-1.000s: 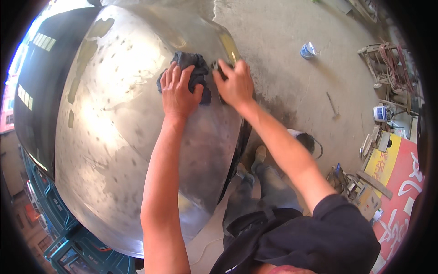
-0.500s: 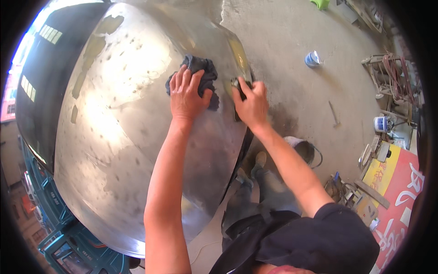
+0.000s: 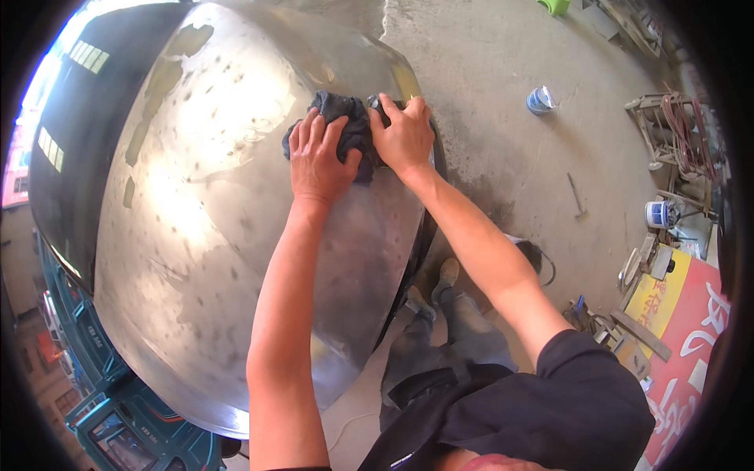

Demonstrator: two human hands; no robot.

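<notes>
A silvery car panel (image 3: 200, 275) with dark speckles and greyish filler patches (image 3: 141, 125) fills the left and middle of the view. My left hand (image 3: 318, 157) presses a bunched dark blue-grey cloth (image 3: 345, 110) onto it, fingers bent over the cloth. Just right of it, near the panel's edge, my right hand (image 3: 402, 135) grips a small dark block (image 3: 374, 107), mostly hidden under the fingers.
A dark glossy panel (image 3: 71, 157) and teal plastic parts (image 3: 149, 436) lie left. On the concrete floor (image 3: 495, 102) are a white-and-blue pail (image 3: 540, 100), a thin rod (image 3: 576, 196) and a bucket (image 3: 530, 253). A rack with hoses (image 3: 685, 133) and a red-and-yellow board (image 3: 695, 314) line the right.
My right hand moved down and rightward along the edge, then back up and left, now beside the cloth. My left hand stays on the cloth, shifted slightly rightward in view.
</notes>
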